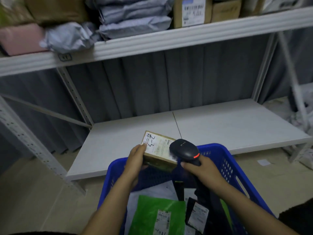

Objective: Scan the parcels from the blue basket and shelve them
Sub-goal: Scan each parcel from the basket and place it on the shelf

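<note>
Head view: left grip (pixel 135 158) clasps box (pixel 160 149), right grip (pixel 202 171) scanner (pixel 184 151).

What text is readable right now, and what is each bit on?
"2-3", handwritten, it seems: label on the small box in the left hand.
Print on that label: blurred.
The tag on the upper shelf edge: unreadable.
Label on the cardboard box up there: blurred.
Labels on the green mailer in the blue basket: blurred.
Mark on the scanner in the right hand: unreadable.
</note>
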A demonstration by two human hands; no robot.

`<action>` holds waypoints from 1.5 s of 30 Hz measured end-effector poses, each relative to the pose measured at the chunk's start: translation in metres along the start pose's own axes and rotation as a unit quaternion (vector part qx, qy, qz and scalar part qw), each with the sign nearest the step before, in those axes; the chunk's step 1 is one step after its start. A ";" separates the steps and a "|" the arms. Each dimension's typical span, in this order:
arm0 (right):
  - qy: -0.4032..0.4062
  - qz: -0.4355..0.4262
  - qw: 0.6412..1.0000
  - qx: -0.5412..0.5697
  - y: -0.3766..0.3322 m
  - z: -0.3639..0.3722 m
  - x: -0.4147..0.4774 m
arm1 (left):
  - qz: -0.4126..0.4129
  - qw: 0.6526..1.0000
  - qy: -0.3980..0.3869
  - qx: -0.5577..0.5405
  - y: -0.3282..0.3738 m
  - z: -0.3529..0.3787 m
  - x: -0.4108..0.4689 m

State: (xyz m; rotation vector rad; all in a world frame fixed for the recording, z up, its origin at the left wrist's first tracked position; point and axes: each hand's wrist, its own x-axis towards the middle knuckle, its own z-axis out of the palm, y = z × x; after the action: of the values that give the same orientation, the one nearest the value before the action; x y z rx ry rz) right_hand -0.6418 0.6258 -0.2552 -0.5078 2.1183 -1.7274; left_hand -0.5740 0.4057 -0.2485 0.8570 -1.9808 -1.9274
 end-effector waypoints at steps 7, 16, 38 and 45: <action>0.123 -0.029 0.986 0.113 -0.057 -0.026 0.004 | 0.082 0.988 -0.111 0.065 0.085 0.031 -0.013; 0.199 -0.080 0.963 0.161 -0.149 -0.060 -0.004 | 0.216 0.937 -0.198 0.193 0.183 0.038 -0.034; 0.345 -0.197 0.908 0.137 -0.276 -0.275 0.016 | 0.495 0.852 0.033 0.168 0.354 0.200 -0.049; 0.401 -0.194 0.885 0.135 -0.256 -0.358 0.039 | 0.539 0.811 -0.005 0.227 0.365 0.307 -0.041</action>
State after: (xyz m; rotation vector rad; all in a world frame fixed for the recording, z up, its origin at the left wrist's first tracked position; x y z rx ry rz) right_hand -0.8385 0.8639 0.0612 -0.1317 2.3012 -2.7885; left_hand -0.7980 0.6654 0.0850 -0.2619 -2.1888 -0.8071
